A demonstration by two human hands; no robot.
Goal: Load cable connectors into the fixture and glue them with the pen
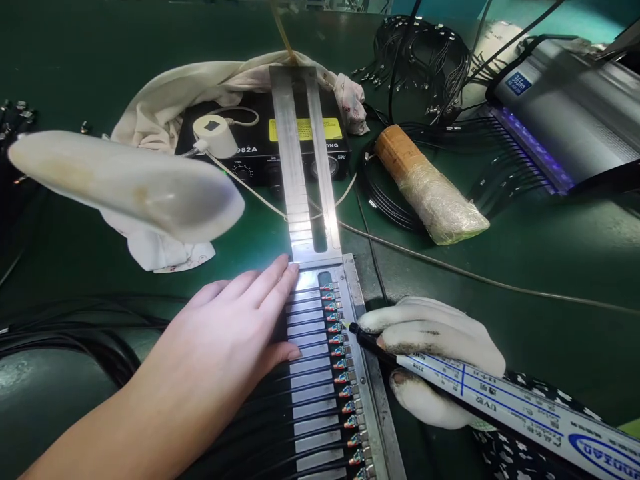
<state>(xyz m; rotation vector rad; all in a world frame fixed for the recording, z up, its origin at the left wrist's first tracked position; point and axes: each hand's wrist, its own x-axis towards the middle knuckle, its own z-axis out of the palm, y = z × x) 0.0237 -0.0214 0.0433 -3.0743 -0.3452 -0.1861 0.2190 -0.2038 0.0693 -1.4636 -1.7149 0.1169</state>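
Note:
My bare left hand [235, 327] lies with fingers stretched out over the upper end of a metal fixture [355, 287], fingertips touching it near the hinge. Several black cables [310, 393] lie side by side across this fixture, their stripped ends with coloured wires and small connectors [341, 378] in a row at its right side. My right hand [440, 353], in a stained white glove, is closed around a labelled glue syringe [500, 400]. The syringe's black front end and fine tip point left at the connector row. Whether the tip touches a connector, I cannot tell.
A slotted metal flap [290, 153] leans up against a black dispenser box [260, 160]. A white rounded lamp head [175, 193] hangs at left. Wrapped roll [430, 187], cable bundles [420, 60] and a silver machine with purple light [575, 107] are at right.

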